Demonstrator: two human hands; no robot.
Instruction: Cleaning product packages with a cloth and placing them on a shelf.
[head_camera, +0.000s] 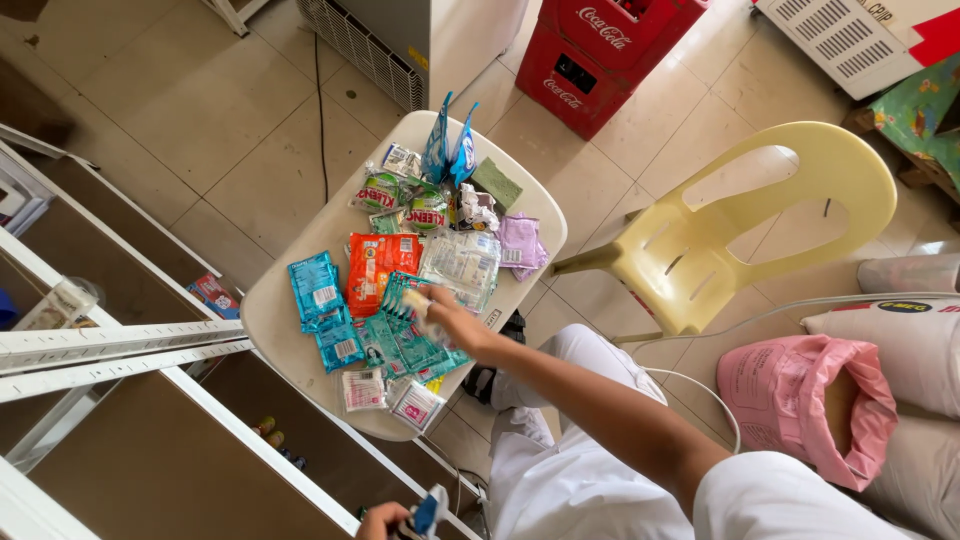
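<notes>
Teal sachets (400, 335) pinched in the right hand (445, 315)'s grip, more packets on the table (275, 320) beside it, left hand (385, 520) clutching a blue packet (430, 510)

Right arm stretched forward, right hand (438, 312) fingers curled downward, left hand (385, 520) low, closed in a grip

Teal sachets (400, 335), orange packet (375, 262), lilac pack (522, 242) (cream table (275, 320)), yellow chair (760, 215).
</notes>
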